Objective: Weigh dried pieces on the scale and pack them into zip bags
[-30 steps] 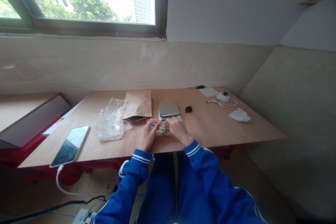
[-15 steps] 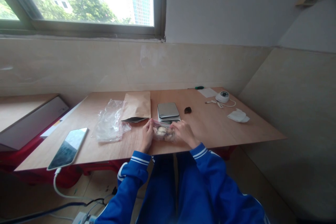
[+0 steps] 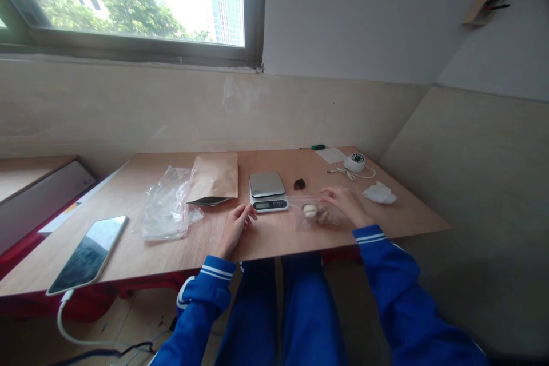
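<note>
Head view, clear bag: the clear bag (image 3: 300, 220) lies on the bench (image 3: 266, 240), just right of the scale, with rounded pale and brownish pieces (image 3: 309, 211) inside; whether its mouth is sealed cannot be told.
Right hand: the right hand (image 3: 341, 201) is at the bag's upper right corner, fingers bent; pinching or merely touching, I cannot tell.
Left hand: the left hand (image 3: 240, 222) is empty, fingers loosely curled, by the near left corner of the scale (image 3: 266, 184).
Spill risk: were the mouth unsealed, a tilt could let pieces out, and they might roll (the front edge is near).
Scale risk: a bag edge or fingertip against the scale could nudge it or upset a reading.
Farther out: a dark brown object (image 3: 299, 184) behind the bag; a paper pouch (image 3: 217, 177), mouth gaping, left of the scale; loose plastic bags (image 3: 165, 206) beyond.
</note>
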The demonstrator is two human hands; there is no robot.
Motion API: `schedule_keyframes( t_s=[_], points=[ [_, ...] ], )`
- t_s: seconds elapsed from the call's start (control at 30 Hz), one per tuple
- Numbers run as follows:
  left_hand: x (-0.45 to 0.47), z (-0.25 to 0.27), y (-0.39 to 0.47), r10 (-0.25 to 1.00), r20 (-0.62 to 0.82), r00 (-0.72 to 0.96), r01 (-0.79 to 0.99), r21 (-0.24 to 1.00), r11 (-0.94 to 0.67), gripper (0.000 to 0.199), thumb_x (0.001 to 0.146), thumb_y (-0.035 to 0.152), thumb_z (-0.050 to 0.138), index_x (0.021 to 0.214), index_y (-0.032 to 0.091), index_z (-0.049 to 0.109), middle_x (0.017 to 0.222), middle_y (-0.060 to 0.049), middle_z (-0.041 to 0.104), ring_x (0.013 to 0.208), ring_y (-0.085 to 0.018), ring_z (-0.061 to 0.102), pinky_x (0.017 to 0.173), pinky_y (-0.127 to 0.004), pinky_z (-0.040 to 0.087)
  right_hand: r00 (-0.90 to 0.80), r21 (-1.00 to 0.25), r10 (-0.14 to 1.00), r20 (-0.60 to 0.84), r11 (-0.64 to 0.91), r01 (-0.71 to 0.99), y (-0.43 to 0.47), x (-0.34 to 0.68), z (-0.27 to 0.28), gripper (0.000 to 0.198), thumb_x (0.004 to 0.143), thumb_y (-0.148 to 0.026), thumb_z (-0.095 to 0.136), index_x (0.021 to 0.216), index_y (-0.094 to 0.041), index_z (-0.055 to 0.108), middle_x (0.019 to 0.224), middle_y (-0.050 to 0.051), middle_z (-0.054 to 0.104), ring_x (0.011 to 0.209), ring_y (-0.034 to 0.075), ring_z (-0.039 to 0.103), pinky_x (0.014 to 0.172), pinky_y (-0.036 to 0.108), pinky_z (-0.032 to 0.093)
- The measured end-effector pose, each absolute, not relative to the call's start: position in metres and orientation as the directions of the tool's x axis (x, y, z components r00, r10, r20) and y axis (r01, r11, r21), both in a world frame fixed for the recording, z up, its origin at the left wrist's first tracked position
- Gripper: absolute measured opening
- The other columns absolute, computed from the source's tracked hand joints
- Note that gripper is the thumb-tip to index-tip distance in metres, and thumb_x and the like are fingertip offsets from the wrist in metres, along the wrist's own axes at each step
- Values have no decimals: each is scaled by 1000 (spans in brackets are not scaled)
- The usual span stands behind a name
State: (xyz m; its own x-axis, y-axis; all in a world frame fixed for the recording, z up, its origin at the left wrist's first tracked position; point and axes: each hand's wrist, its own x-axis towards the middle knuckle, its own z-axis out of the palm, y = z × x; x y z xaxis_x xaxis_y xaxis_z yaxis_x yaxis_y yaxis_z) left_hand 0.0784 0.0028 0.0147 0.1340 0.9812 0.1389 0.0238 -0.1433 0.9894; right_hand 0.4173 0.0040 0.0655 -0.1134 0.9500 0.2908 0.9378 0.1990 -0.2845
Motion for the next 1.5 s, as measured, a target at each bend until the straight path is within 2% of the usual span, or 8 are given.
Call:
schedule_keyframes(
  t_s=[0.13, 0.37, 0.63, 0.87, 1.03, 1.23, 1.37, 1.5],
  points=[
    [78, 14, 3, 987, 110, 118, 36, 993, -115, 41, 81, 55, 54, 73, 16, 65, 63, -2, 61, 47, -10, 47, 42, -22, 34, -61, -95, 876, 479, 121, 988, 6, 416, 52, 29, 86, -17, 50, 108, -20, 68, 100, 12, 65, 96, 28, 56, 83, 40, 42],
    [78, 11, 3, 990, 96, 106, 42, 994, -101, 42, 83, 55, 53, 74, 16, 65, 64, -2, 61, 47, -10, 49, 42, -21, 35, -31, -162, 878, 477, 123, 979, 2, 388, -8, 38, 94, -36, 41, 121, -17, 59, 128, 14, 57, 113, 31, 50, 95, 45, 39],
    [78, 8, 5, 991, 69, 116, 54, 996, -76, 43, 83, 56, 50, 77, 15, 63, 67, -2, 60, 49, -10, 49, 42, -20, 34, -178, -215, 925, 337, 259, 941, 30, 402, -16, 52, 90, -26, 37, 140, -14, 38, 147, 14, 39, 136, 27, 33, 110, 50, 22],
    [79, 11, 3, 992, 49, 115, 79, 995, -59, 44, 82, 57, 49, 78, 16, 63, 68, -1, 59, 50, -10, 50, 41, -20, 34, 29, -247, 968, 249, 35, 968, 64, 380, 22, 40, 96, -25, 26, 113, -19, 62, 117, 11, 66, 111, 24, 56, 98, 44, 29],
    [79, 12, 2, 993, 48, 112, 86, 995, -58, 44, 82, 57, 48, 77, 16, 63, 66, -1, 58, 49, -10, 49, 42, -20, 34, 122, -101, 964, 235, -101, 990, 87, 350, 27, 33, 90, -30, 49, 112, -9, 61, 115, 19, 65, 111, 30, 55, 94, 41, 29],
    [79, 9, 5, 991, 61, 117, 84, 994, -71, 45, 83, 57, 48, 78, 15, 63, 67, -1, 59, 50, -10, 49, 43, -20, 34, 188, -119, 944, 272, -161, 980, 105, 326, 32, 24, 92, -21, 44, 100, -10, 64, 100, 18, 69, 106, 29, 57, 93, 42, 27],
    [79, 7, 8, 991, 46, 122, 86, 995, -57, 45, 84, 57, 47, 78, 15, 63, 67, -1, 59, 50, -10, 50, 43, -20, 33, 183, -280, 919, 349, -84, 956, 107, 302, 49, 22, 93, -25, 44, 97, -15, 63, 97, 12, 70, 100, 25, 58, 89, 38, 30],
    [78, 4, 9, 991, 50, 125, 74, 995, -60, 44, 84, 57, 47, 78, 16, 62, 68, 0, 59, 51, -10, 51, 43, -20, 33, 28, -485, 958, 285, 119, 866, 107, 272, 54, 18, 89, -32, 53, 90, -19, 65, 97, 5, 70, 94, 20, 60, 87, 35, 32]
  ],
)
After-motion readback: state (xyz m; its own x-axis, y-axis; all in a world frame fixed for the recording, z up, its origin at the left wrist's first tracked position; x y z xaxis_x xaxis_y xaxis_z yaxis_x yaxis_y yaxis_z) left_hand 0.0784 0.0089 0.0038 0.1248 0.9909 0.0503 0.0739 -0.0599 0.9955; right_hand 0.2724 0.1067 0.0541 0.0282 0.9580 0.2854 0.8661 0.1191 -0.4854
